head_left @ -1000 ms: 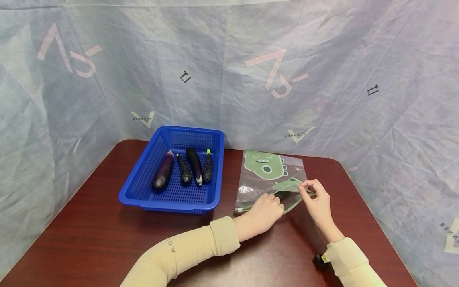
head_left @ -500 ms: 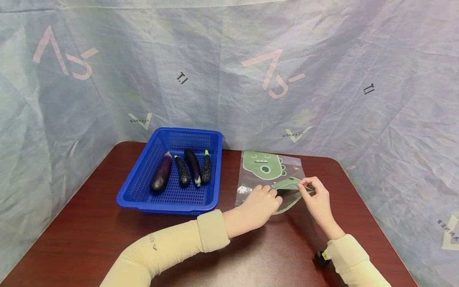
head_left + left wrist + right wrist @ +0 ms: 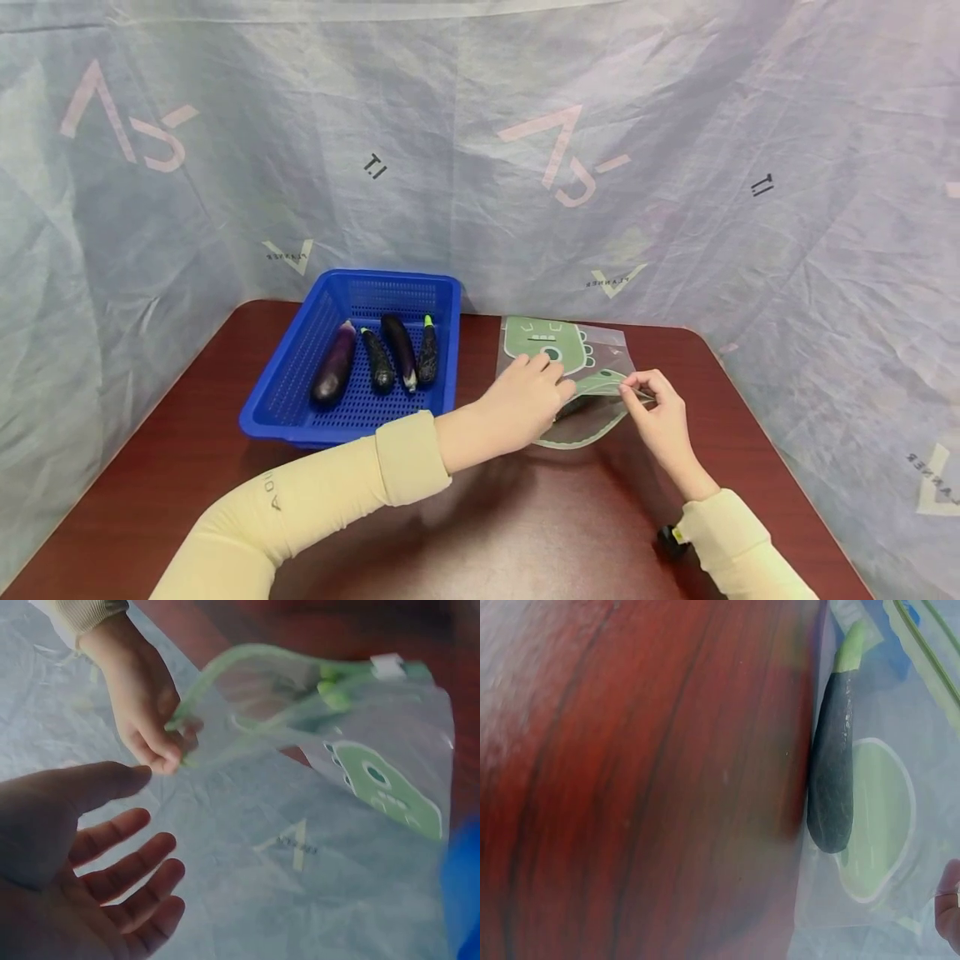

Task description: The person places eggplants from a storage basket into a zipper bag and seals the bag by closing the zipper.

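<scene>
Your left hand (image 3: 528, 396) is shifting leftward, fingers loose, empty; your right hand (image 3: 660, 417) is pinching the bag (image 3: 600, 383) near the basket (image 3: 300, 358) (one eggplant (image 3: 831, 765) lying inside the bag); keep steadying that rim.

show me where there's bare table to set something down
Bare table lies between the left sleeve and the right sleeve; another patch lies left of the left sleeve, in front of the blue basket. The bag is crowded by the left hand and right hand.
</scene>
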Demonstrator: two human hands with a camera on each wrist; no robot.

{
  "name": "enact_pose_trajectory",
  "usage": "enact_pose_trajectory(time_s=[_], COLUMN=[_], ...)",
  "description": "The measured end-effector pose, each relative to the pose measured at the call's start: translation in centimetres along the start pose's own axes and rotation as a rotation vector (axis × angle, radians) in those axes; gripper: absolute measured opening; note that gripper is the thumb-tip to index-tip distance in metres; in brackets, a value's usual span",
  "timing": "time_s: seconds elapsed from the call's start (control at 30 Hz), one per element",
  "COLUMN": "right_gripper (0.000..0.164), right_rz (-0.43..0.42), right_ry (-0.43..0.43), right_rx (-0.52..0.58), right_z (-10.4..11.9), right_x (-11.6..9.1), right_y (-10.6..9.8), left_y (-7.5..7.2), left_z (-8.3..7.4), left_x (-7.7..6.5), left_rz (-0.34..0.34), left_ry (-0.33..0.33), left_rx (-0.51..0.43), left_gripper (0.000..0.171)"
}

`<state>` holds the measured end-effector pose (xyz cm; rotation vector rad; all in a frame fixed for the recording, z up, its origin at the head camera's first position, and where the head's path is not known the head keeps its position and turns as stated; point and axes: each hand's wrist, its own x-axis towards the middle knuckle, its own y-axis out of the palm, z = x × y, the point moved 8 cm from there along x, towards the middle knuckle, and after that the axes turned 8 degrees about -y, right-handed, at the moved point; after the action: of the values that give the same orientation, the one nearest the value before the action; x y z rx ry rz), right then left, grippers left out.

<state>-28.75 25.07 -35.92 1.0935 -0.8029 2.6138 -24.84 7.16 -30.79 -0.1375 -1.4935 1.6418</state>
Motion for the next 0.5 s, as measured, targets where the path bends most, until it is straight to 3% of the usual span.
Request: enact_pose_trajectory(time_s=[0.17,0.3,0.5], right_gripper=[0.005,0.005,0.004], right_rz=[-0.004,-0.004,-0.009], right_ry=[-0.014,-0.008,-0.017], right_rx=[-0.011,-0.013,0.001], right_z=[-2.1,-3.9,-3.9], right_x=[-0.3,-0.6,-0.6], right_y=[0.2,0.4,0.3], left_y=[-0.5,-0.5,-0.2], left_z=[1.3,2.4,5.4], left_x=[0.1,0.3,0.4], left_rz=[0.015,0.071,0.125], left_ry=[0.027,0.061,0.117], left_rx=[0.003,0.000,-0.007], left_gripper=[0.023,0.031,0.040])
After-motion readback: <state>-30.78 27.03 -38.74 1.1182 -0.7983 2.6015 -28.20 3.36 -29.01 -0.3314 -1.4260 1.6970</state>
